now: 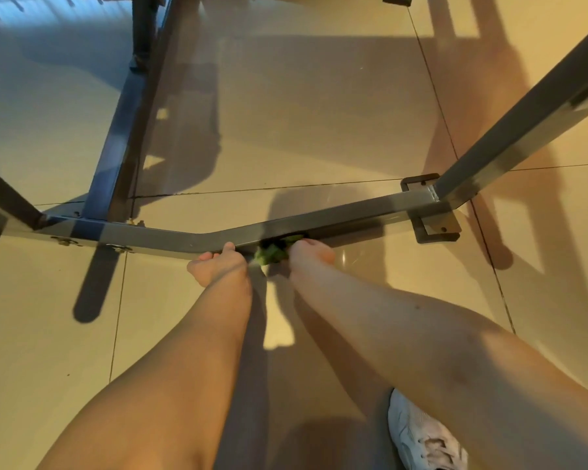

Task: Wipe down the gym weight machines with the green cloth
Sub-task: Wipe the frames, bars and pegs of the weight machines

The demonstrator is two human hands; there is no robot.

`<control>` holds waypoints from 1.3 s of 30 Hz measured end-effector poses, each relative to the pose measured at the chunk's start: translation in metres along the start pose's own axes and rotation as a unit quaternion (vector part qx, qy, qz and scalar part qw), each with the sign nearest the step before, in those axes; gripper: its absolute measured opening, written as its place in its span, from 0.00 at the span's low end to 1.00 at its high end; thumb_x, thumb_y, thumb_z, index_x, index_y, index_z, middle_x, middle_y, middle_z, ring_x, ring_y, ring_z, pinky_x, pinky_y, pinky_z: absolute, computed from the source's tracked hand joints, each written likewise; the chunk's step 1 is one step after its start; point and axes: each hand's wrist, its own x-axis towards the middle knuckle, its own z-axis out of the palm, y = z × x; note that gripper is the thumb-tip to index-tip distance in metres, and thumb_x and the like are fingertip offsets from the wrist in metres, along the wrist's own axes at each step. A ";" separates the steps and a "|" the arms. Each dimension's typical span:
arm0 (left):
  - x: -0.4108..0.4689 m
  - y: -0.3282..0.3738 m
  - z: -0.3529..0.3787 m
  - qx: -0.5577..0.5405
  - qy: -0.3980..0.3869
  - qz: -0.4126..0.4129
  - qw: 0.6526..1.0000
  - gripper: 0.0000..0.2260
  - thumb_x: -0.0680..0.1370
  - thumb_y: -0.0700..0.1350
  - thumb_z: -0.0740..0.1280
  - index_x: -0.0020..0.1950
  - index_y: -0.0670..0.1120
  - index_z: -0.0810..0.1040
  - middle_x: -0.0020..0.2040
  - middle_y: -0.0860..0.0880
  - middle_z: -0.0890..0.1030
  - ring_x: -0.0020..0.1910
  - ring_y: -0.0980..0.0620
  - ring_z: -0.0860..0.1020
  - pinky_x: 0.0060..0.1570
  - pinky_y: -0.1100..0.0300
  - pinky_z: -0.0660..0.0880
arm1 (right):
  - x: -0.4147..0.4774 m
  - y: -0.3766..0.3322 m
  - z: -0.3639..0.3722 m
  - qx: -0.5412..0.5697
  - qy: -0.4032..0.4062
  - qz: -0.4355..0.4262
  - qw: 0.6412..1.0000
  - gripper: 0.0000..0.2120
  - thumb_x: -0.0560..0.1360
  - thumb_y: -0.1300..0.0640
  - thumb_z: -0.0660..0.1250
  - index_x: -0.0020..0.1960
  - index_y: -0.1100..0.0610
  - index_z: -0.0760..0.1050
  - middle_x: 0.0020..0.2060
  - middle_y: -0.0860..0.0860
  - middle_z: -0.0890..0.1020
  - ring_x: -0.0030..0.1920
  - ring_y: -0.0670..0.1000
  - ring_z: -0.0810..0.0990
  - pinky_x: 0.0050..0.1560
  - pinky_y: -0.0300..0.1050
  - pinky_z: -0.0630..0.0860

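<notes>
Right hand (311, 254) clamps the bunched green cloth (272, 255) against the near face of the grey square-section steel base bar (170, 236), low over the glossy beige floor tiles (286, 123). Left hand (218, 266) grips the same bar just left of the cloth, thumb on top. I note the bar's long axis runs left to right, slightly bent mid-length. Judgement: the stroke must follow that axis; rightward, toward the bolted foot plate (435, 228), looks unobstructed.
</notes>
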 end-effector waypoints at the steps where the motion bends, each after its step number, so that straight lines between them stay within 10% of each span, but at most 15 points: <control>1: 0.000 0.002 -0.001 0.000 -0.003 -0.003 1.000 0.17 0.77 0.37 0.73 0.55 0.44 0.65 0.39 0.52 0.68 0.46 0.49 0.73 0.43 0.71 0.66 | 0.008 -0.011 -0.012 -0.003 0.023 -0.011 1.000 0.07 0.78 0.60 0.69 0.55 0.57 0.80 0.42 0.52 0.82 0.44 0.51 0.83 0.52 0.48 0.84; 7: -0.001 0.005 -0.005 -0.011 -0.016 -0.010 1.000 0.18 0.77 0.38 0.74 0.56 0.45 0.65 0.47 0.47 0.74 0.46 0.48 0.74 0.47 0.66 0.70 | 0.043 -0.064 -0.076 0.037 0.149 -0.037 0.987 0.02 0.79 0.56 0.68 0.50 0.54 0.77 0.45 0.54 0.82 0.46 0.52 0.83 0.53 0.49 0.83; 11: -0.003 0.009 -0.004 0.049 -0.003 0.021 0.999 0.18 0.75 0.39 0.75 0.59 0.44 0.71 0.59 0.43 0.76 0.52 0.45 0.77 0.58 0.56 0.74 | 0.017 -0.046 -0.048 0.032 0.128 -0.082 0.988 0.13 0.81 0.60 0.64 0.65 0.56 0.77 0.52 0.51 0.82 0.56 0.53 0.82 0.60 0.47 0.79; 15: -0.011 0.010 -0.007 0.275 -0.002 0.157 0.948 0.18 0.74 0.46 0.76 0.63 0.48 0.76 0.70 0.46 0.68 0.69 0.43 0.66 0.67 0.49 0.65 | -0.008 -0.022 -0.025 0.082 0.032 -0.024 0.996 0.09 0.79 0.54 0.66 0.56 0.55 0.71 0.48 0.54 0.79 0.47 0.52 0.80 0.44 0.45 0.78; 26: -0.048 -0.004 0.022 0.409 -0.134 0.358 0.829 0.13 0.77 0.54 0.73 0.61 0.56 0.82 0.60 0.52 0.74 0.65 0.46 0.65 0.63 0.52 0.59 | 0.046 -0.106 -0.110 0.058 0.165 0.007 0.985 0.08 0.80 0.54 0.69 0.52 0.59 0.74 0.44 0.51 0.79 0.41 0.48 0.77 0.42 0.42 0.72; 33: -0.056 -0.011 0.038 0.433 -0.144 0.378 0.806 0.15 0.76 0.53 0.74 0.63 0.56 0.82 0.60 0.50 0.73 0.64 0.45 0.66 0.63 0.51 0.61 | 0.028 -0.051 -0.065 0.037 0.044 -0.003 0.998 0.10 0.81 0.59 0.65 0.61 0.59 0.76 0.52 0.57 0.82 0.54 0.56 0.82 0.59 0.50 0.81; 39: -0.065 -0.010 0.047 0.444 -0.140 0.367 0.805 0.15 0.77 0.53 0.73 0.63 0.57 0.82 0.61 0.49 0.73 0.65 0.44 0.66 0.64 0.49 0.61 | 0.054 -0.116 -0.125 0.089 0.157 -0.019 0.983 0.10 0.80 0.54 0.69 0.58 0.57 0.74 0.44 0.51 0.79 0.43 0.48 0.80 0.50 0.44 0.82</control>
